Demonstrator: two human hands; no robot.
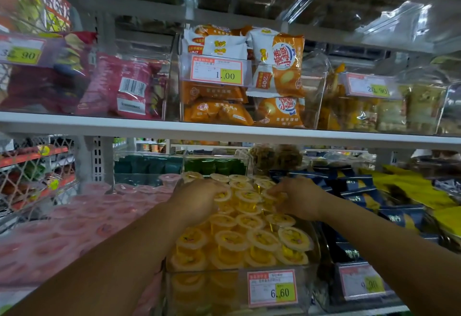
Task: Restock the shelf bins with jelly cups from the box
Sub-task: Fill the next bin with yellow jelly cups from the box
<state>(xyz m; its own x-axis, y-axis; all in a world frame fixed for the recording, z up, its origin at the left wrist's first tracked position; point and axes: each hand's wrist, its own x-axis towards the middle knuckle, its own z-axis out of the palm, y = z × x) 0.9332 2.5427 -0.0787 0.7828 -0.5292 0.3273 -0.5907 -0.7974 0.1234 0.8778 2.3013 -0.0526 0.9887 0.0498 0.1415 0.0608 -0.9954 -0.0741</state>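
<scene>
A clear shelf bin (224, 283) with a 6.60 price tag is heaped with several yellow jelly cups (249, 238). Both my hands reach into the back of that heap. My left hand (197, 200) lies over the cups at the left, its fingers curled down around a yellow cup. On the right side of the pile, my right hand (299, 197) has its fingers bent onto the cups; the fingertips are hidden among them. To the left, another bin holds several pink jelly cups (82, 218). No box is in view.
The shelf board (224, 132) above carries bins of orange snack packs (274, 73) and red packs (124, 88). Dark blue packs (359, 191) and yellow packs (424, 191) fill the bins to the right. A wire mesh panel (32, 176) stands at the left.
</scene>
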